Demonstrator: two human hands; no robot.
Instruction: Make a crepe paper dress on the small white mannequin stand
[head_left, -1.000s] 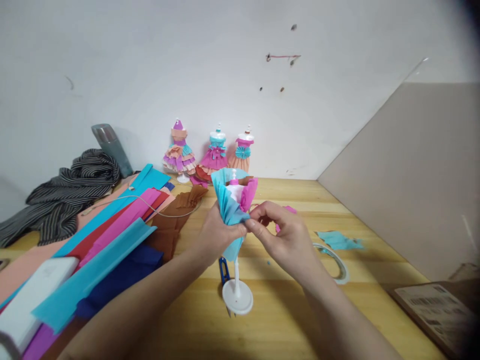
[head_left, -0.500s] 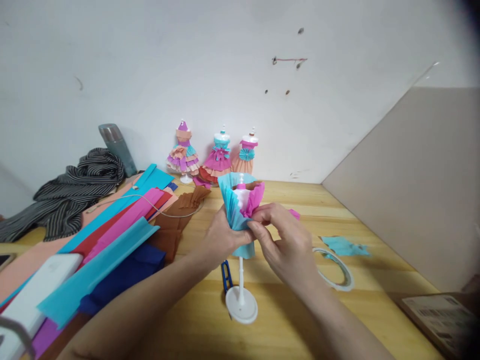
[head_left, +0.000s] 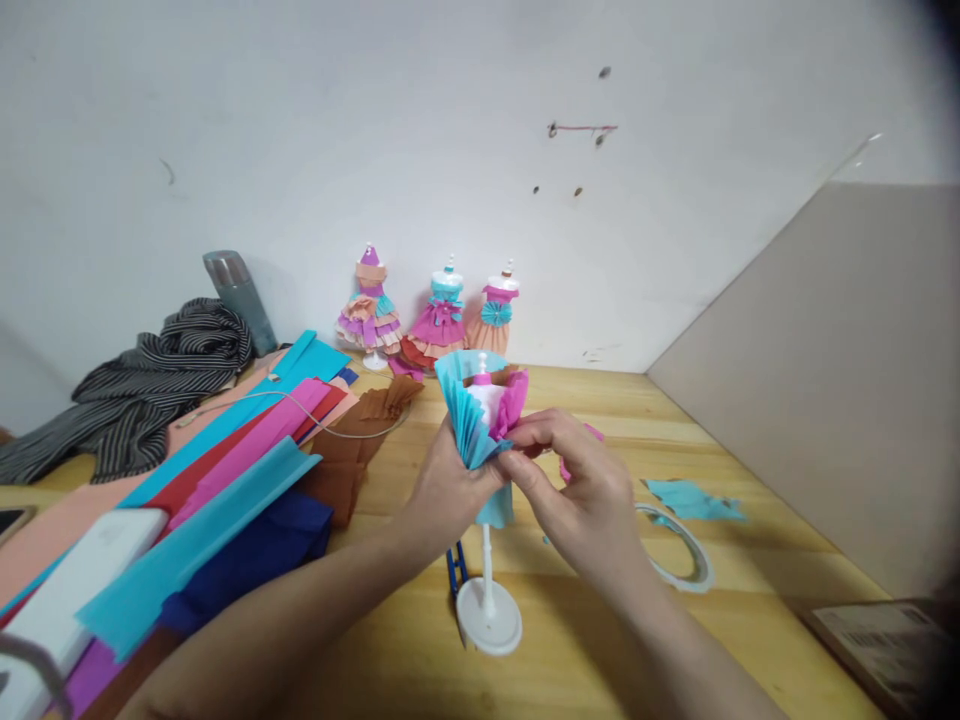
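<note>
A small white dress form (head_left: 487, 400) on a round base (head_left: 489, 615) stands upright before me. Pleated light-blue crepe paper (head_left: 465, 410) fans up around its torso, with a crumpled pink piece (head_left: 514, 400) at its right side. My left hand (head_left: 454, 475) is closed around the waist of the form, pressing the blue paper to it. The thumb and forefinger of my right hand (head_left: 574, 485) pinch the paper's edge at the front of the waist. Part of the torso is hidden behind my fingers. Blue-handled scissors (head_left: 456, 575) lie beside the base.
Three dressed miniature forms (head_left: 439, 315) stand against the wall. Coloured crepe sheets (head_left: 225, 510), a white power bank (head_left: 90, 570) and striped cloth (head_left: 165, 370) lie left, near a flask (head_left: 240, 300). At right are a tape roll (head_left: 705, 565), a blue scrap (head_left: 694, 498) and a cardboard box (head_left: 877, 640).
The view has shifted slightly. Both hands keep their hold at the waist, and the right fingers have moved only a little along the paper's edge.
</note>
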